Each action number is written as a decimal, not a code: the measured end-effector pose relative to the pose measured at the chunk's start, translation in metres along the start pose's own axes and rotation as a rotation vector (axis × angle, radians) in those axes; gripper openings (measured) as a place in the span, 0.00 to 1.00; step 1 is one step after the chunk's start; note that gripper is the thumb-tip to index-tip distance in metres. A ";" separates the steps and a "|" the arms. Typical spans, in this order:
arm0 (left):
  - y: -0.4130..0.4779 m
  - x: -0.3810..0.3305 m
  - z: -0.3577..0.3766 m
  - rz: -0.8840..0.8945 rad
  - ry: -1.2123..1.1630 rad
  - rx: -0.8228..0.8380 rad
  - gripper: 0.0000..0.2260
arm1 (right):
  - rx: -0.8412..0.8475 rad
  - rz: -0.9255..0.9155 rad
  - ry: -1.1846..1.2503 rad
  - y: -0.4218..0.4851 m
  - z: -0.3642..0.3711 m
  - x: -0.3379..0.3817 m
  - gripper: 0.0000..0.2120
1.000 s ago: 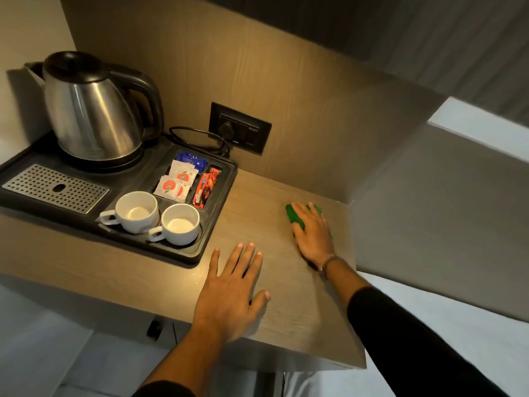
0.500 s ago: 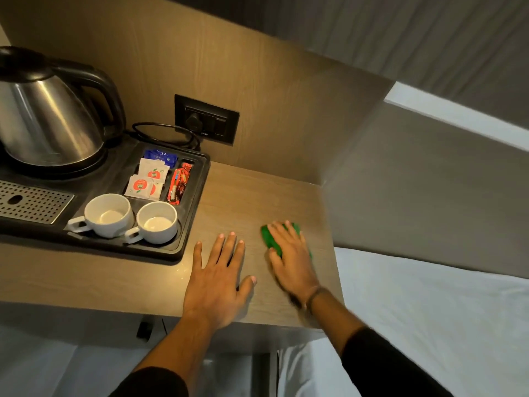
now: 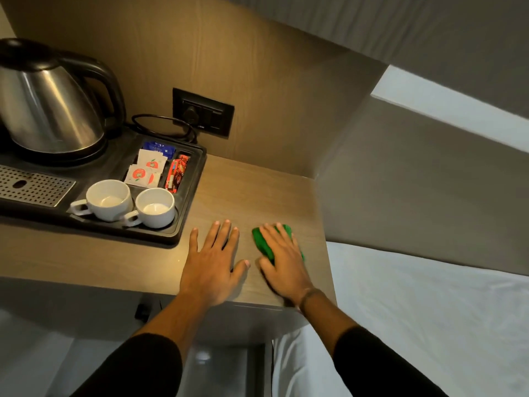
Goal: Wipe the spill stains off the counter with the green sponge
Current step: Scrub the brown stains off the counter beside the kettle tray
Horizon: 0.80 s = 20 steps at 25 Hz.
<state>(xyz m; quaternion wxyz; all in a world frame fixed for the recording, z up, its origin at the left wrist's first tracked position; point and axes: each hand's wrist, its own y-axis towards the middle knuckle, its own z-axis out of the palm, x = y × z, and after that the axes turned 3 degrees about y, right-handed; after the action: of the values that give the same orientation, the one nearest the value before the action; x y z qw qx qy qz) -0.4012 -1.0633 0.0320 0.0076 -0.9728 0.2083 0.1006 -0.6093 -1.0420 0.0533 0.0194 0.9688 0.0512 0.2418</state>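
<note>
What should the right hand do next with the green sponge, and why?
Probably slide the green sponge forward, away from the counter's front edge. The right hand presses it flat near that edge, the left hand blocks the left, and the bare surface lies ahead. No stains are clearly visible.

Green sponge (image 3: 263, 243) on the wood-grain tabletop (image 3: 252, 196).
It lies flat near the right front corner, mostly covered by the right hand (image 3: 283, 265) pressing on it.
</note>
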 end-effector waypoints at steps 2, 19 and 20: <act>0.000 -0.001 -0.004 0.003 -0.003 0.017 0.35 | 0.072 -0.071 -0.001 -0.026 -0.008 -0.016 0.33; -0.488 -0.076 -0.001 -0.770 0.003 -0.026 0.36 | 0.228 -0.556 -0.148 -0.307 0.081 0.154 0.31; -0.526 -0.083 0.001 -0.831 -0.001 -0.022 0.36 | 0.272 -0.600 -0.135 -0.333 0.089 0.170 0.31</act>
<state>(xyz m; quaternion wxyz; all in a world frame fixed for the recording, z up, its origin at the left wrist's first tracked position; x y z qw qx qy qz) -0.2610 -0.5497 0.0335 0.0373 -0.9741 -0.2033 0.0918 -0.4482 -0.6941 0.0329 -0.0362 0.9181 0.3643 0.1516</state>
